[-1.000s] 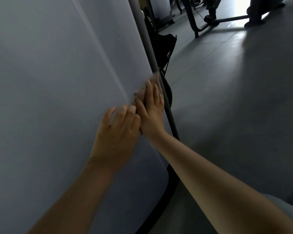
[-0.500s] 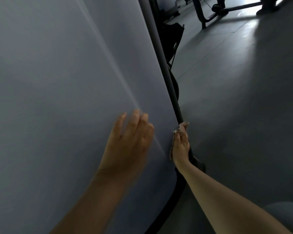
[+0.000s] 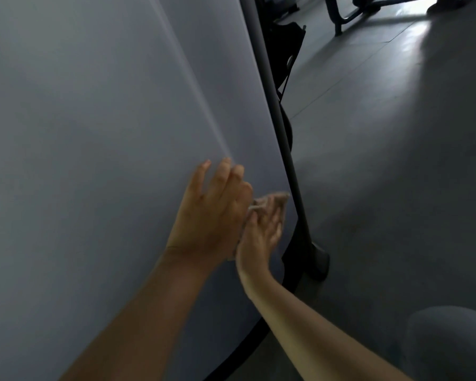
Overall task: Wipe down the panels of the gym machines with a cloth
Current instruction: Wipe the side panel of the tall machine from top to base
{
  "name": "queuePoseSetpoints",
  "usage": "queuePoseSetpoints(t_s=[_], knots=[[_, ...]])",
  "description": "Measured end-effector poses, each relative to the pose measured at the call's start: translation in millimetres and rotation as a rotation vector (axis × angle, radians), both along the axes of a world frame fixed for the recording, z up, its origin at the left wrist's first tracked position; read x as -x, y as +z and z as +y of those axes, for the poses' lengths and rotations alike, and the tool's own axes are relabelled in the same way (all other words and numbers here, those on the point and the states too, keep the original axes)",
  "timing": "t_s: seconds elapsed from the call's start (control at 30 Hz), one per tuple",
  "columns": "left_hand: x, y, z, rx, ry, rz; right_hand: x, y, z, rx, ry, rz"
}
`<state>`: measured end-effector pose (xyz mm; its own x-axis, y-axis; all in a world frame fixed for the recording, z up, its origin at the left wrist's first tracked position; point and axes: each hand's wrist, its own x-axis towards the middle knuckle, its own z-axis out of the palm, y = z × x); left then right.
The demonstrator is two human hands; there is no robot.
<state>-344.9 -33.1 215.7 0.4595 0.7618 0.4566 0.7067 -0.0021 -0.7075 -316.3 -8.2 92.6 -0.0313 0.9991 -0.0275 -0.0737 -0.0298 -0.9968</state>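
**Lower right corner of the panel: cloth pass near the frame tube**

At the lower right of the broad, smooth pale-grey machine panel, both my hands are working close together. My right hand lies flat with fingers extended, pressing the small, thin pale cloth against the panel surface; the cloth shows only as a blurred edge beyond my fingertips, just beside the dark round metal frame tube that borders the panel. I judge the flat palm is used to spread pressure over the cloth, not to pinch it.

My left hand is spread open and holds nothing. It rests against or just off the panel, I cannot tell which, touching or nearly touching the right hand. In my judgement it steadies me as I lean in.

A faint crease runs diagonally down the panel toward my left fingertips. The grey floor lies to the right, with other dark machine frames well apart at top.

Assessment: wiping is under way at this corner; the panel's large upper area shows no evidence either way.
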Motion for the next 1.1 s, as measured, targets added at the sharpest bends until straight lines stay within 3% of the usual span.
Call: queuePoseSetpoints(t_s=[0.1, 0.17, 0.33, 0.4, 0.5, 0.6, 0.7, 0.8, 0.93, 1.0, 1.1], knots=[[1.5, 1.7, -1.9, 0.016, -0.007, 0.019, -4.4, 13.5, -17.1, -0.291, 0.045, -0.03], [2.3, -3.1, -3.2, 0.026, -0.015, 0.01, -7.5, -8.0, -13.9, -0.269, 0.015, 0.013], [9.9, -40.7, -30.6, 0.156, -0.05, -0.014, -9.5, -78.5, 11.1, 0.03, -0.117, 0.046], [14.4, -51.8, -44.7, 0.194, -0.025, -0.036, -10.6, -111.3, 21.2, 0.272, -0.041, -0.043], [19.0, -63.5, -61.0, 0.213, 0.039, -0.049, -13.5, -153.2, 21.3, 0.644, 0.059, 0.081], [21.8, -74.6, -77.4, 0.208, 0.1, -0.081, -17.8, -147.0, 9.3, 0.785, 0.079, 0.094], [26.6, -82.9, -92.9, 0.142, 0.143, -0.112, -11.7, -112.3, -0.1, 0.897, -0.002, 0.29], [30.4, -91.9, -102.4, 0.01, 0.177, -0.149, -3.3, -72.2, -8.0, 0.708, 0.0, 0.265], [29.3, -107.4, -109.3, -0.111, 0.212, -0.195, -3.1, -20.4, -36.1, 0.006, 0.095, 0.065], [28.5, -114.0, -112.8, -0.159, 0.24, -0.218, -3.1, -16.4, -46.0, -0.247, 0.127, -0.044], [29.2, -120.4, -116.7, -0.187, 0.258, -0.228, -5.0, -38.9, -41.4, -0.445, 0.027, -0.158]])
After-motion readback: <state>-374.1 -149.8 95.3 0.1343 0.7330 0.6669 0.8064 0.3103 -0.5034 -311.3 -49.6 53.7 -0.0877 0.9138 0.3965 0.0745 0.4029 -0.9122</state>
